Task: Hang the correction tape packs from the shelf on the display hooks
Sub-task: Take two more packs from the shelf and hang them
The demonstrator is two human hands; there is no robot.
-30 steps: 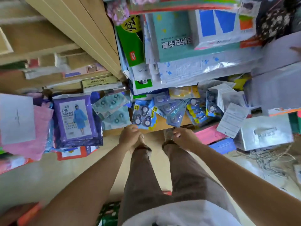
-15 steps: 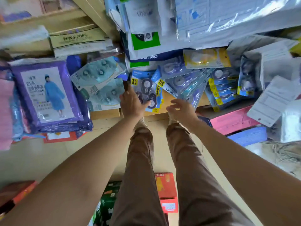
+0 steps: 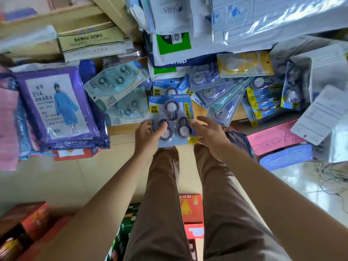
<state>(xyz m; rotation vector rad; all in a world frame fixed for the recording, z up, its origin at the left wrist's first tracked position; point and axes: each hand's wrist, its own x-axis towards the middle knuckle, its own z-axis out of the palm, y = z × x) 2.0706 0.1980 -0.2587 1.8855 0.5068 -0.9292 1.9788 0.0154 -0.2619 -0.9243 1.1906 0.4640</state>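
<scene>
My left hand (image 3: pixel 148 136) grips a blue correction tape pack (image 3: pixel 172 117) by its lower left corner, thumb across the front; it holds three dark tape rolls and a yellow "36" label. My right hand (image 3: pixel 209 132) hovers at the pack's right edge with fingers spread, and whether it touches the pack is unclear. More blue packs lie on the wooden shelf (image 3: pixel 199 110): one (image 3: pixel 165 88) just behind the lifted one, and a fanned heap (image 3: pixel 220 93) to the right. No display hooks are in view.
Teal tape packs (image 3: pixel 116 85) and a purple raincoat package (image 3: pixel 54 108) lie left on the shelf. A yellow pack (image 3: pixel 244 64) and more blue packs (image 3: pixel 263 102) lie right. Pink and blue stacks (image 3: pixel 276 140) sit below. Red and green boxes (image 3: pixel 190 210) stand on the floor by my legs.
My left hand has gone from resting near the shelf to lifting one blue pack off the pile toward me. My right hand has come up beside it. The view has tilted closer to the shelf.
</scene>
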